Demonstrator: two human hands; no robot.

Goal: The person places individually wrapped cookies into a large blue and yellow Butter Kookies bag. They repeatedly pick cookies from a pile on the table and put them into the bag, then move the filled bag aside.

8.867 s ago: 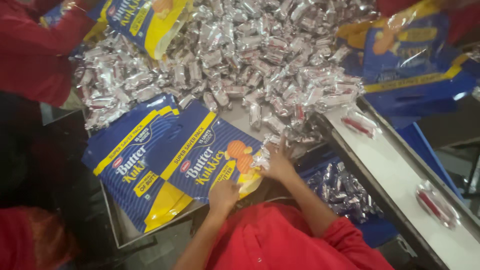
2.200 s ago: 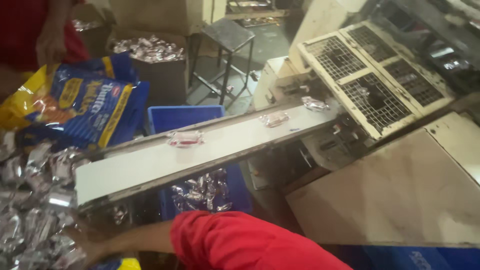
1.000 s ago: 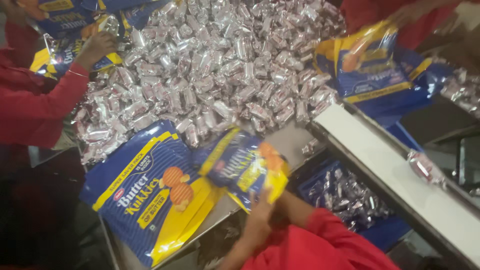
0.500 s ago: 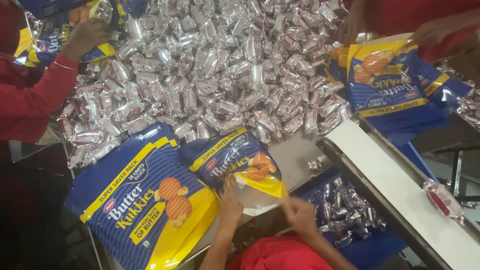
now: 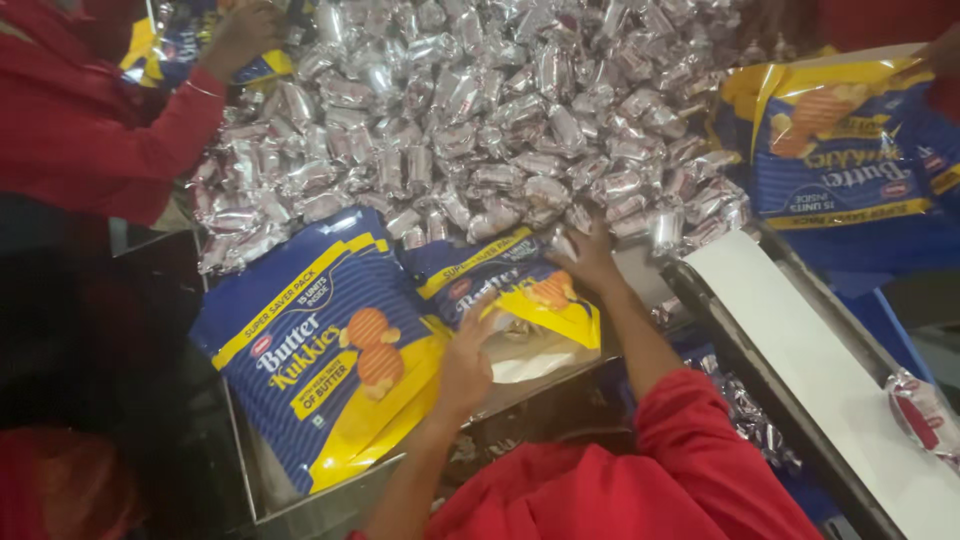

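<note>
Two hands work at one blue-and-yellow bag (image 5: 505,300) lying open-mouthed below the silver packet heap (image 5: 480,110). Left hand (image 5: 468,355), fingers spread, presses the bag's mouth; right hand (image 5: 590,262) closes on a silver packet (image 5: 563,243) at the heap's edge.

Light: bright overhead, indoor.
Glare: strong glints on the silver wrappers (image 5: 480,130).
Shadows: deep black at the left edge, below the bench (image 5: 300,510).
Sharpness: soft overall, slight motion blur; both hands smeared.
</note>
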